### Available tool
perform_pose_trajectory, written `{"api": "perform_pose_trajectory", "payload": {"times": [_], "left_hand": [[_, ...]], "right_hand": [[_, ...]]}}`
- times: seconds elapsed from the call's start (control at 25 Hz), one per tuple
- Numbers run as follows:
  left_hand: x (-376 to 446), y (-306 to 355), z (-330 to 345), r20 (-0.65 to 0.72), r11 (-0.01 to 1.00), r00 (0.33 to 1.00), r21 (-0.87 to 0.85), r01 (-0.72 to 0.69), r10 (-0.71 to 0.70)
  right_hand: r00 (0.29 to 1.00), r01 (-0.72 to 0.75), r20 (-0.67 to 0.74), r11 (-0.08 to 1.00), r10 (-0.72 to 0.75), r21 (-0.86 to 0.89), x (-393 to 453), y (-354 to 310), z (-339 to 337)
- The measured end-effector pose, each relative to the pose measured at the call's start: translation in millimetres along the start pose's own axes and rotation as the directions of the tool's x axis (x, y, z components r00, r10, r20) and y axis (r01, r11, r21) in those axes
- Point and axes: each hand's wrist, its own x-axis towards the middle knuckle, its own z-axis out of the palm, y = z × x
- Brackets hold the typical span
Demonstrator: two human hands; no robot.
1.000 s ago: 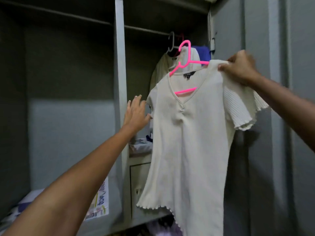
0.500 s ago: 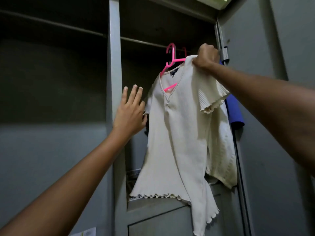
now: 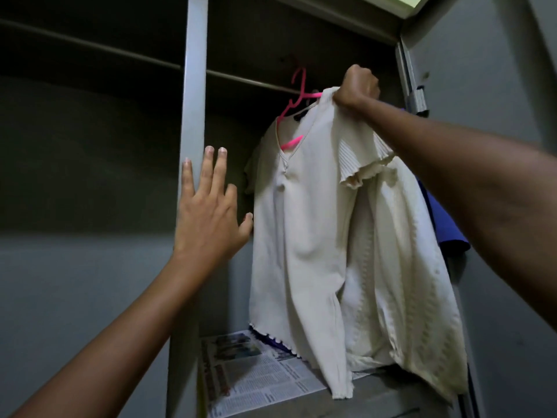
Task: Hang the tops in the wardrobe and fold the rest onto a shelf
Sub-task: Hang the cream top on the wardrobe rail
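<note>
My right hand [image 3: 357, 87] fisted on cream top [image 3: 304, 236] shoulder, on pink hanger [image 3: 297, 99], hook at rail [image 3: 250, 82]. Top hangs lengthwise down inside wardrobe [image 3: 194, 86]; hem over newspaper-lined shelf [image 3: 259, 375]. Left hand [image 3: 208, 212] flat, fingers spread, on divider.

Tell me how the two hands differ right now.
The left hand is open with straight, spread fingers; the right hand is closed in a fist.
The left hand holds nothing and lies by the wardrobe post; the right hand grips the cream top at its shoulder, on the pink hanger.
The left hand is lower; the right hand is up near the rail.
Both are bare and reach into the wardrobe.
</note>
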Motion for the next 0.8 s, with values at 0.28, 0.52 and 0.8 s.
{"api": "perform_pose_trajectory", "payload": {"times": [0.28,0.52,0.8], "left_hand": [[-1.9,2.7,-0.9,0.024,1.000,1.000,0.026,0.009,-0.009],[-3.0,2.4,1.0,0.032,0.998,0.999,0.069,0.002,-0.004],[-3.0,1.3,-2.4,0.065,0.999,0.997,0.021,-0.042,0.041]], "right_hand": [[1.000,-0.002,0.014,1.000,0.002,0.014,14.8,0.2,21.5],[0.998,0.012,0.068,0.998,-0.017,0.063,9.9,-7.7,34.6],[0.994,-0.060,0.103,0.986,0.044,0.153,-11.9,0.3,18.8]]}}
